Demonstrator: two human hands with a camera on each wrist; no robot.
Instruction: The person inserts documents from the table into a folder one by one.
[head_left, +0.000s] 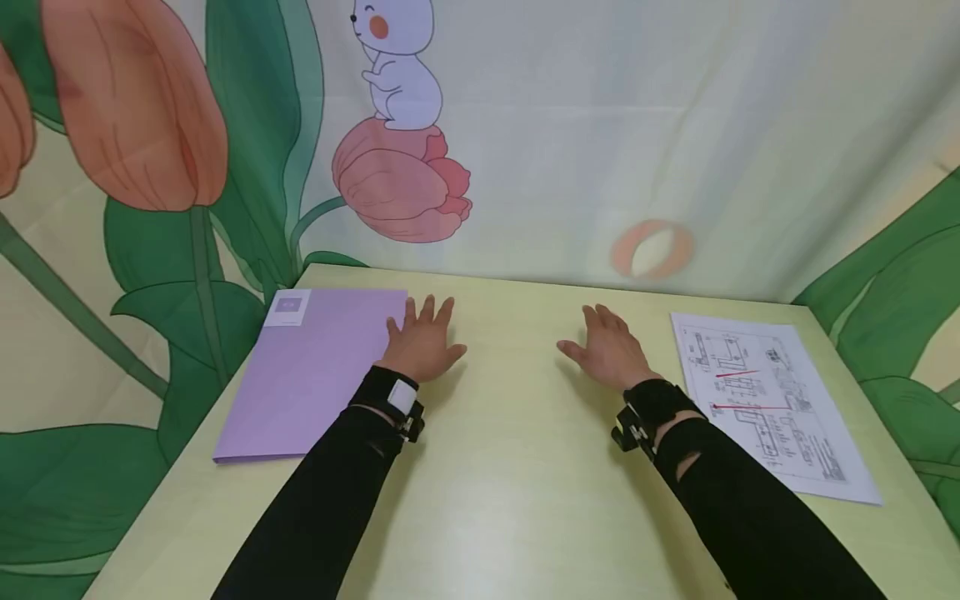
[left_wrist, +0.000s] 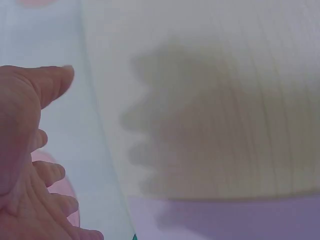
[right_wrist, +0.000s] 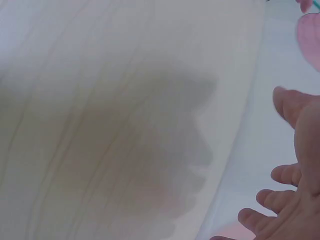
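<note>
My left hand [head_left: 422, 346] hovers over the table with its fingers spread, beside the right edge of a flat purple folder [head_left: 322, 367] that has a white label in its top left corner. In the left wrist view that hand [left_wrist: 25, 150] holds nothing, and its shadow falls on the tabletop. My right hand [head_left: 609, 350] is also raised, fingers extended, to the left of a printed sheet of technical drawings [head_left: 772, 400] with red lines on it. The right wrist view shows this hand [right_wrist: 300, 170] holding nothing, above its own shadow.
The pale yellow wooden table [head_left: 495, 500] runs back to a hanging curtain [head_left: 555, 150] printed with tulips, leaves and a white cartoon animal. A black band with a small device [head_left: 393, 400] is strapped round the left wrist, and another [head_left: 648, 417] round the right.
</note>
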